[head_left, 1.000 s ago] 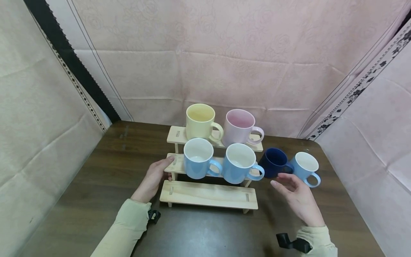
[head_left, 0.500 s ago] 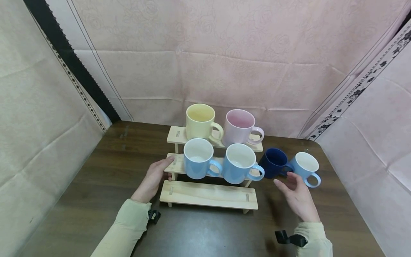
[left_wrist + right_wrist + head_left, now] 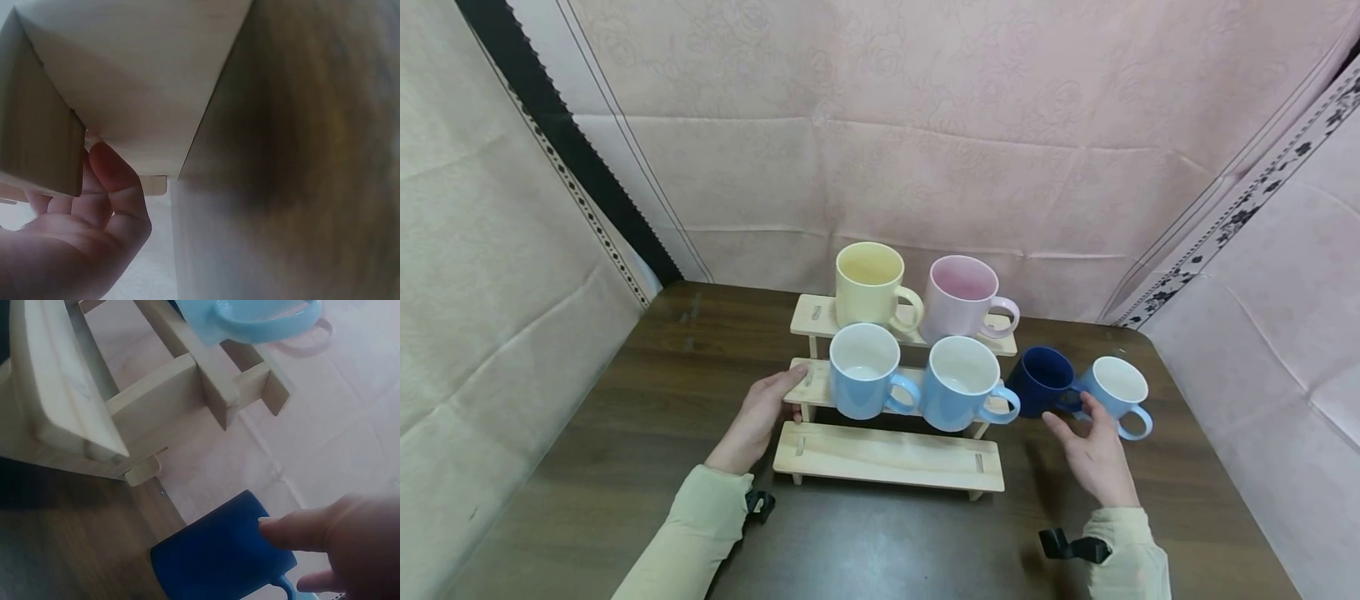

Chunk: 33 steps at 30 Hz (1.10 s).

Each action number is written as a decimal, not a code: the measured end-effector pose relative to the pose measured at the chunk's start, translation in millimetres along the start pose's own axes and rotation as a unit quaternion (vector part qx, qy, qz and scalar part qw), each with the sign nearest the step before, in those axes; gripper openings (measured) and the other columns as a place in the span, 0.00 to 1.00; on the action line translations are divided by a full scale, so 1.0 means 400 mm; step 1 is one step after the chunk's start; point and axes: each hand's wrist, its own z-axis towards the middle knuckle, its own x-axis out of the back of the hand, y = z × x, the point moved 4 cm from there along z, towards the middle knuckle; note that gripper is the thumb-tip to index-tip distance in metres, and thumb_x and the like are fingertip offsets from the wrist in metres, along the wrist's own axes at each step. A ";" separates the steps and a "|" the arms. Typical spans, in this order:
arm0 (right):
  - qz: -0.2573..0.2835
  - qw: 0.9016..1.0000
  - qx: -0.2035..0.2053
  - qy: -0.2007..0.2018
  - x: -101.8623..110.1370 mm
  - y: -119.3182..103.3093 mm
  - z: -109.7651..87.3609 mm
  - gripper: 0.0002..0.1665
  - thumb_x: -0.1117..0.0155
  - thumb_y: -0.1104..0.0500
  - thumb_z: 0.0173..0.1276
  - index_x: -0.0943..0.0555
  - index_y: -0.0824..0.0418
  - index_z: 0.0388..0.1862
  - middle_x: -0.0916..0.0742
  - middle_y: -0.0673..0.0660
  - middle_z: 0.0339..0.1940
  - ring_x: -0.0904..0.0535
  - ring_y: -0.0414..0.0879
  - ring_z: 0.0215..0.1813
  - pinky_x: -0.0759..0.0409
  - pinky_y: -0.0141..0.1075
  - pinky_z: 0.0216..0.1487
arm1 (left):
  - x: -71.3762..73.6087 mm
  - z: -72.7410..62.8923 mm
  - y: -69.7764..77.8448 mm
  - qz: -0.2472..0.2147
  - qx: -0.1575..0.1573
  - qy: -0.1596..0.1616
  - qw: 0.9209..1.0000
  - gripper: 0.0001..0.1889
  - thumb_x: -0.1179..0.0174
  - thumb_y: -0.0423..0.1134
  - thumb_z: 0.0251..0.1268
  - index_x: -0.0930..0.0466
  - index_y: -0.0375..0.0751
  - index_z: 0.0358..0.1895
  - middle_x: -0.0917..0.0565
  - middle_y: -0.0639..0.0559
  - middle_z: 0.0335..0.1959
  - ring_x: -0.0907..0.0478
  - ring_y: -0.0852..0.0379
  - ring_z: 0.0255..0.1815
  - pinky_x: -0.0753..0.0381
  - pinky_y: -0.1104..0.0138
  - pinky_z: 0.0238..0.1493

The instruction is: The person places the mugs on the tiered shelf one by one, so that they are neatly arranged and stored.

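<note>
My left hand [image 3: 762,417] grips the left end of the middle step of a three-step wooden display rack [image 3: 887,454], thumb on top. In the left wrist view its fingers [image 3: 119,172] curl under that board. My right hand [image 3: 1097,454] is at the dark blue mug [image 3: 1040,379], thumb and fingers spread apart near its handle. In the right wrist view one fingertip [image 3: 275,530] overlaps that mug's side and another lies close to the handle. A light blue mug [image 3: 1101,383] stands just right of it, partly behind my right hand.
On the rack's top step stand a yellow mug [image 3: 861,292] and a pink mug [image 3: 951,304]. Two light blue mugs, left [image 3: 857,383] and right [image 3: 951,396], occupy the middle step. Pale cloth [image 3: 962,167] hangs behind the dark wooden table [image 3: 865,550].
My right hand has shifted slightly forward, its fingers now closer to the dark blue mug's handle. The left hand keeps its hold on the rack.
</note>
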 end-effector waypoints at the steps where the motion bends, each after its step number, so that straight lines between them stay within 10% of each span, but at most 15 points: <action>1: 0.001 1.000 0.002 0.001 0.000 0.000 0.001 0.55 0.44 0.38 0.71 0.58 0.69 0.77 0.47 0.75 0.74 0.43 0.74 0.70 0.39 0.63 0.64 | 0.000 -0.001 0.001 0.001 0.002 0.001 1.000 0.28 0.46 0.61 0.68 0.24 0.35 0.45 0.25 0.52 0.26 0.29 0.54 0.27 0.27 0.64 0.34; 10: 0.033 0.995 0.042 0.081 0.020 -0.005 0.004 0.45 0.43 0.44 0.72 0.46 0.69 0.75 0.38 0.75 0.70 0.40 0.69 0.70 0.37 0.61 0.64 | 0.002 -0.005 0.007 0.005 0.000 0.003 1.000 0.28 0.46 0.60 0.69 0.24 0.33 0.48 0.24 0.51 0.28 0.29 0.53 0.28 0.27 0.64 0.34; 33: -0.015 0.996 0.046 0.071 0.000 -0.002 0.028 0.43 0.44 0.46 0.74 0.47 0.69 0.75 0.43 0.73 0.74 0.48 0.70 0.73 0.46 0.66 0.66 | -0.001 -0.007 0.031 -0.006 -0.016 0.034 0.999 0.17 0.43 0.49 0.71 0.27 0.37 0.33 0.25 0.52 0.25 0.26 0.52 0.31 0.24 0.55 0.45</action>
